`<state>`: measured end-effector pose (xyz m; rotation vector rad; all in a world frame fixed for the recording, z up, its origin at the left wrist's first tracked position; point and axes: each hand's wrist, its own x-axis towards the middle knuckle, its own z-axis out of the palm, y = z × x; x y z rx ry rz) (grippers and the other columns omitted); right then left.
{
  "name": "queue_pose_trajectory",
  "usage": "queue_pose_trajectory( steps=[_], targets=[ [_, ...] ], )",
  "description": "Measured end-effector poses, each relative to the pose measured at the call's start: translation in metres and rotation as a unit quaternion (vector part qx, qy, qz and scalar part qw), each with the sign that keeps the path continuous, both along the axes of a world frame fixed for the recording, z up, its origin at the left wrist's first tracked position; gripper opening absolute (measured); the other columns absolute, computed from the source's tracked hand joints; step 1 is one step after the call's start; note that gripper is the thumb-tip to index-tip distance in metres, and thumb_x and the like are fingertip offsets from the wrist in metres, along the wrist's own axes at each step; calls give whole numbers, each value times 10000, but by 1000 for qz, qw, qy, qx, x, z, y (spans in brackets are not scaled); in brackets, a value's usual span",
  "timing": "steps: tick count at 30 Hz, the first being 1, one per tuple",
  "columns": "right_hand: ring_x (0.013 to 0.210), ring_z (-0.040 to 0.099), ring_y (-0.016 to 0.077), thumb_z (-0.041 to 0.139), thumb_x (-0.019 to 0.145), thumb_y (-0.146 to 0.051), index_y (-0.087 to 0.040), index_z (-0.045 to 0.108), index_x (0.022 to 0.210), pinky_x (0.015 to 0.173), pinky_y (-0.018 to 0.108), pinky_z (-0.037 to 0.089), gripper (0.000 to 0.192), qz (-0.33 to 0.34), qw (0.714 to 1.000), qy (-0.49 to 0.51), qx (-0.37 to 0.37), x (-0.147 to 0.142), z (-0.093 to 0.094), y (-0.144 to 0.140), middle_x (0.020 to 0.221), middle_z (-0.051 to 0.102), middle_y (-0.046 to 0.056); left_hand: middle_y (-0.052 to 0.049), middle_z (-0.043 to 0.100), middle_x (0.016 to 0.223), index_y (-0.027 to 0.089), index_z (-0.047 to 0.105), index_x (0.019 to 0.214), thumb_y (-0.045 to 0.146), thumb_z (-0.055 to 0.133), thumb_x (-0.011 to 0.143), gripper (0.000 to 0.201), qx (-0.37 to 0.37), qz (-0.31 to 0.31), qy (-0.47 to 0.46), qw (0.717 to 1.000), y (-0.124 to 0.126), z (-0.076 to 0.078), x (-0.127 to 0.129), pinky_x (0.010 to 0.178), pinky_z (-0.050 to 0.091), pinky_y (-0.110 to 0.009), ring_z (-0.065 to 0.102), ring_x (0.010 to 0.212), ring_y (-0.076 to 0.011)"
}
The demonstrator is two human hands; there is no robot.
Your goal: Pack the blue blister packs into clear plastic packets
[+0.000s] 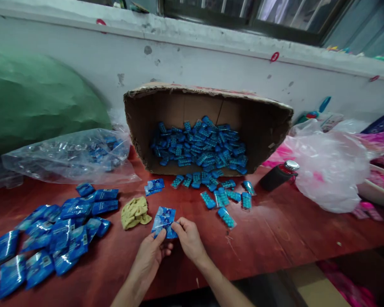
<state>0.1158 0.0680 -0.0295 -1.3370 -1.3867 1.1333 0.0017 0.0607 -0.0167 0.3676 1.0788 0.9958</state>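
Observation:
A small blue printed packet point(164, 216) is pinched at its near edge by both hands, just above the red table. My left hand point(153, 250) has its thumb on the packet's lower left side. My right hand point(189, 238) grips the right side between thumb and fingers. Whether anything is inside the packet I cannot tell. Beyond it lies another blue printed packet point(154, 186), and a crumpled yellow-green cloth point(135, 212) is close on the left. Loose clear packs with blue-green pieces point(226, 217) are scattered to the right.
A cardboard box point(262, 140) on its side holds a heap of the clear packs. Shiny blue packets point(60, 233) are piled at left, beside a clear plastic bag point(67, 157). A dark bottle point(275, 177) and a white plastic bag point(329, 166) stand right on the red table point(284, 230).

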Motion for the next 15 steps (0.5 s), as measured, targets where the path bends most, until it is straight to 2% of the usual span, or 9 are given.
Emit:
queue_pose_trajectory(
  steps=[2,3,4,6,8,10,13,15],
  targets=[
    [608,477,118,457,826,-319,-181,550,652,580,216,363,240,32,992,-112,50,17,8,8,624,523,-27,-13,619,569,111,597,708,216,720,566,215,-11,1,-3,1000,-2,-1,-3,383,389,-175,533,433,-87],
    [701,506,140,469,826,-314,-189,580,729,654,238,373,193,17,980,-182,76,27,11,14,730,570,0,-6,605,541,114,582,683,208,709,583,187,-21,12,0,1000,-2,-2,-3,370,380,-167,521,414,-81],
    [796,509,174,489,817,-308,-192,591,813,721,274,367,154,-33,959,-264,95,38,12,21,820,589,33,-2,590,513,118,565,658,207,695,605,167,-33,23,2,999,-3,-4,-3,357,372,-162,512,398,-77],
    [901,486,240,496,812,-295,-185,570,959,771,352,346,198,-158,889,-424,64,57,10,36,948,573,110,0,571,481,127,532,631,209,656,656,151,-59,38,-4,998,-5,-8,-4,346,371,-156,506,385,-76],
    [935,463,295,467,816,-214,-141,554,995,773,424,325,212,-191,872,-449,43,70,3,46,948,554,174,-1,566,477,132,516,639,211,616,700,141,-80,44,-22,996,-6,-10,-4,344,379,-153,508,384,-76],
    [932,461,306,461,803,-160,-141,553,996,768,440,325,215,-181,876,-445,40,72,-6,48,922,551,175,-4,569,487,134,511,662,215,581,734,130,-100,48,-46,993,-6,-10,-5,347,391,-150,512,389,-73],
    [925,481,270,504,765,-136,-192,553,1007,782,395,354,253,-138,888,-434,55,63,-14,37,933,552,118,-9,571,494,127,509,678,226,543,766,136,-130,55,-75,987,-5,-9,-7,355,406,-143,517,392,-68],
    [922,500,235,520,748,-141,-210,540,1013,792,353,383,275,-111,919,-371,71,55,-12,27,959,546,81,-11,569,494,125,507,674,230,532,774,147,-143,63,-87,984,-4,-8,-8,360,415,-142,521,394,-67]
  ],
)
